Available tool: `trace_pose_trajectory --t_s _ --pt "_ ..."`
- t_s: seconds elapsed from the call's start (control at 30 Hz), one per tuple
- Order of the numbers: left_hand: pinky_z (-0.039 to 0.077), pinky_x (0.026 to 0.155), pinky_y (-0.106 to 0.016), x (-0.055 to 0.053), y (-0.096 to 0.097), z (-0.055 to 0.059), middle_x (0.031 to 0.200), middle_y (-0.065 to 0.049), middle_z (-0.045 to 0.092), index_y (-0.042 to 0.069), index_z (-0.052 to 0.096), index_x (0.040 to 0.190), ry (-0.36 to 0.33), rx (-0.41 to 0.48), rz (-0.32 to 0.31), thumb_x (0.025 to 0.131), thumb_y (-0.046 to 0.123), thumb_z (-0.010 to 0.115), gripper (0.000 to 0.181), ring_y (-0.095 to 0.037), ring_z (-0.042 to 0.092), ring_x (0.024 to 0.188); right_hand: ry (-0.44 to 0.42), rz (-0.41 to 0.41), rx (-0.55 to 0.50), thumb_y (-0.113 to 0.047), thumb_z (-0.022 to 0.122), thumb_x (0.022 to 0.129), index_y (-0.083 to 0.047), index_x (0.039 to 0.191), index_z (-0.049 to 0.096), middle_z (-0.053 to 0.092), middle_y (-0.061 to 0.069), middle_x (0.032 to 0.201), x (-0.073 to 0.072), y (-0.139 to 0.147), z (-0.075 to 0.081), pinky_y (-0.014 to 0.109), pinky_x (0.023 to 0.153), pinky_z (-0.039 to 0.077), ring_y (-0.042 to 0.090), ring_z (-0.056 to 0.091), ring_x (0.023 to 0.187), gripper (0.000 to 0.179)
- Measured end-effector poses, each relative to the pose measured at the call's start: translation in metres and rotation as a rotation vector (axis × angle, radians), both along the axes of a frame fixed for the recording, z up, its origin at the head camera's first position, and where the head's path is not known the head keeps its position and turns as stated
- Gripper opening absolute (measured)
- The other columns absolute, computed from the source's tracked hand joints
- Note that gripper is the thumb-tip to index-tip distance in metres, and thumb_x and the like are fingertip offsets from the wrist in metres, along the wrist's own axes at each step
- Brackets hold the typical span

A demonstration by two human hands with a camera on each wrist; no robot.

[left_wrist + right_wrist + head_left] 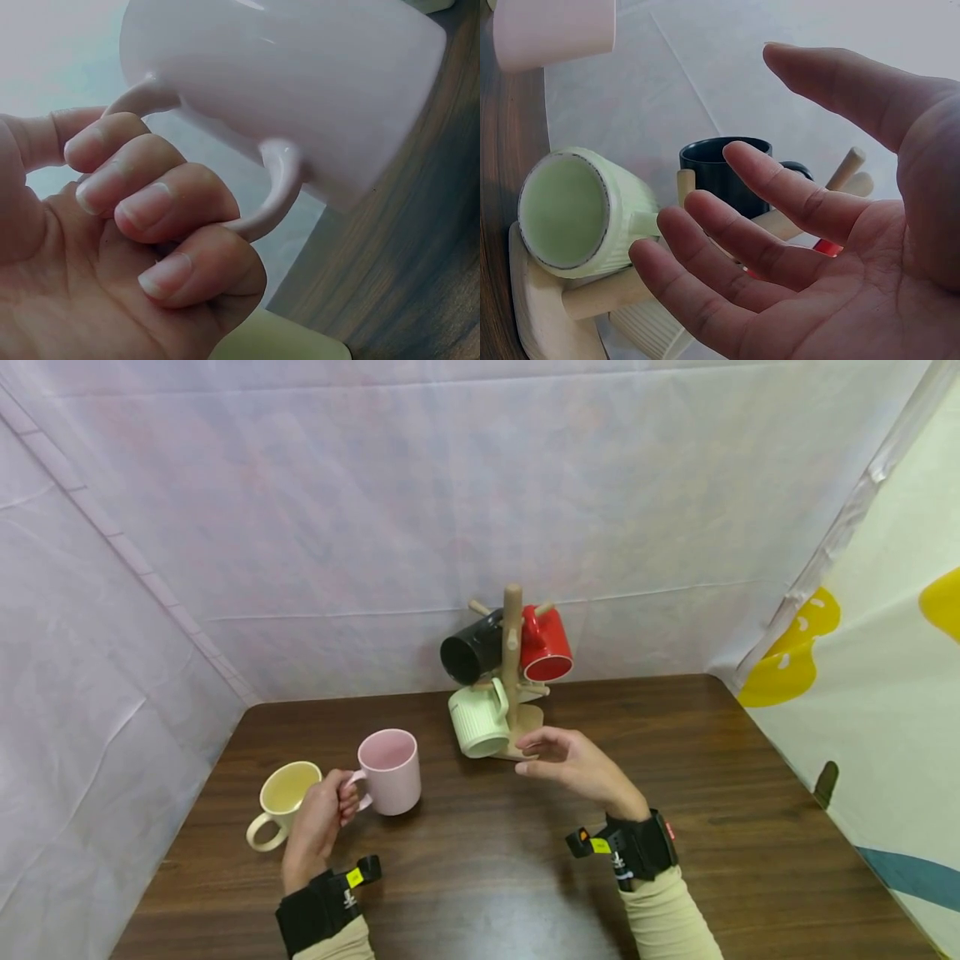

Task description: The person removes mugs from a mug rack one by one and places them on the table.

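Here the left hand (pixel 318 821), at the lower left of the head view, has its fingers (pixel 161 206) curled through the handle of the pink mug (pixel 390 771), which is why the mug can be gripped by its loop alone; the left wrist view shows the knuckles hooked inside the handle and the mug body tilted above them. Whether its base rests on the tabletop (pixel 480 877) or is just lifted I cannot tell. Just left of that hand a pale yellow mug (pixel 283 800) stands upright, handle toward the lower left, close to the pink one.

The right hand (pixel 573 767), near the middle of the frame, is spread and relaxed, palm turned inward, holding nothing; its fingertips (pixel 705 225) hover just beside the wooden mug tree (pixel 513 647) without clearly touching it. On the tree's pegs, a ribbed light-green mug (pixel 477 724) hangs low by its handle, mouth sideways, with a black mug (pixel 472 649) upper left and a red mug (pixel 546 646) upper right, all tipped because they hang from slanted pegs.
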State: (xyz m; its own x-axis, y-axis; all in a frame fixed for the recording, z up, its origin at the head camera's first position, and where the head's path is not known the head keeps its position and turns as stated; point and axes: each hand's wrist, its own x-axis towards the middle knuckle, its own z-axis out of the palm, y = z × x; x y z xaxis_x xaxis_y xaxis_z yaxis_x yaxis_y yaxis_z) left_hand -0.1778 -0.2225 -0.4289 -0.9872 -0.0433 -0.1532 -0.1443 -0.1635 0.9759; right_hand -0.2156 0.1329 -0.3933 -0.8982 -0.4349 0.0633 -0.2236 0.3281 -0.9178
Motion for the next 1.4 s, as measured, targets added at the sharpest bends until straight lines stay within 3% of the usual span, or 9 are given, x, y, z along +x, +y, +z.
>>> trace_pose_trajectory --t_s 0.3,0.53,0.67,0.97,1.2,1.4 --pt "0.022 0.047 -0.025 0.0 -0.001 -0.003 0.052 0.007 0.033 0.012 0.034 0.059 -0.031 -0.04 -0.006 0.096 0.013 0.03 0.038 -0.009 0.031 0.047 -0.008 0.004 -0.008 -0.038 0.076 0.075 -0.017 0.108 0.065 0.068 0.004 0.108 0.0 0.0 -0.001 0.043 0.087 0.052 0.017 0.062 0.102 0.04" --pt "0.024 0.047 -0.023 0.0 -0.001 -0.005 0.052 0.007 0.033 0.012 0.034 0.059 -0.056 -0.054 -0.01 0.097 0.014 0.03 0.038 -0.009 0.031 0.047 0.008 0.028 -0.018 -0.033 0.075 0.078 -0.013 0.109 0.064 0.067 0.008 0.108 -0.002 0.0 -0.001 0.045 0.088 0.051 0.03 0.06 0.106 0.038" --pt "0.025 0.046 -0.022 0.0 -0.002 -0.007 0.052 0.007 0.033 0.012 0.034 0.059 -0.062 -0.063 -0.016 0.096 0.014 0.031 0.038 -0.009 0.03 0.047 0.009 0.026 -0.009 -0.028 0.074 0.079 -0.012 0.11 0.064 0.067 0.008 0.109 -0.002 0.0 -0.001 0.044 0.088 0.051 0.029 0.06 0.106 0.036" --pt "0.026 0.046 -0.022 -0.001 -0.003 -0.009 0.051 0.007 0.033 0.013 0.034 0.058 -0.078 -0.09 -0.018 0.096 0.015 0.031 0.038 -0.009 0.031 0.046 0.026 0.029 0.032 -0.016 0.071 0.082 -0.005 0.111 0.063 0.066 0.015 0.11 0.015 -0.006 0.028 0.044 0.088 0.051 0.02 0.062 0.101 0.031" --pt "0.026 0.046 -0.022 -0.002 -0.003 -0.011 0.051 0.007 0.033 0.013 0.035 0.058 -0.089 -0.096 -0.024 0.095 0.016 0.031 0.038 -0.009 0.031 0.047 0.021 0.03 0.027 -0.015 0.071 0.082 -0.004 0.11 0.063 0.065 0.016 0.11 0.018 -0.008 0.032 0.048 0.089 0.049 0.034 0.059 0.106 0.031" --pt "0.026 0.047 -0.022 -0.003 -0.004 -0.012 0.052 0.007 0.033 0.013 0.035 0.058 -0.106 -0.107 -0.028 0.096 0.016 0.031 0.038 -0.01 0.031 0.048 0.014 0.032 0.025 -0.016 0.071 0.082 -0.004 0.111 0.063 0.065 0.016 0.111 0.016 -0.007 0.03 0.049 0.09 0.049 0.034 0.059 0.106 0.032"
